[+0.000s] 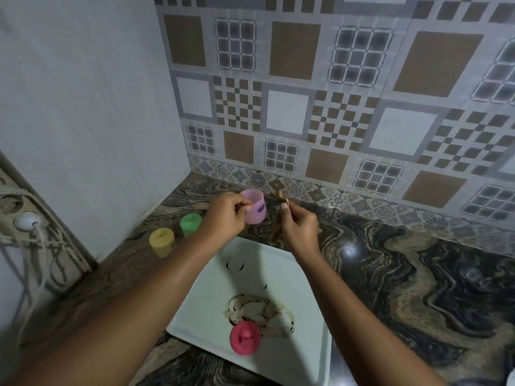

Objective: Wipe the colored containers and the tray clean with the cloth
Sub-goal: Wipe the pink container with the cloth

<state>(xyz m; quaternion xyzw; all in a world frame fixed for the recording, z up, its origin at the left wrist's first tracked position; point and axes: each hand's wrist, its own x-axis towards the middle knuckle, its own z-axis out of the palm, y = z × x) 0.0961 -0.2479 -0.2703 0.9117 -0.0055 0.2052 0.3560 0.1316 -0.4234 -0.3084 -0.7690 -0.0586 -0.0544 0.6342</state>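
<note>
While the white tray (207, 299) sits low in the middle of the frame on the marbled counter (395, 263), a red container (245, 337) rests on its nearest part, just beside a brown ring-shaped stain (260, 312); both look unwiped, so the tray probably comes last. Further up, at the left, a yellow container (162, 242) and a green container (191, 224) stand upright on the counter, off the tray and near each other, likely set aside to keep them apart from the dirty surface. Above the tray's far edge the left hand (223, 218) pinches the rim of a pale pink container (255, 210) between thumb and curled fingers, lifting it clear so that its wall faces the other hand. The right hand (299, 227), fingers closed round a brownish cloth (276, 229), holds it bunched and hanging just beside that container, seemingly being readied for a wipe; whether cloth and container touch I cannot tell. Behind everything rises the patterned tiled wall (334, 107).
</note>
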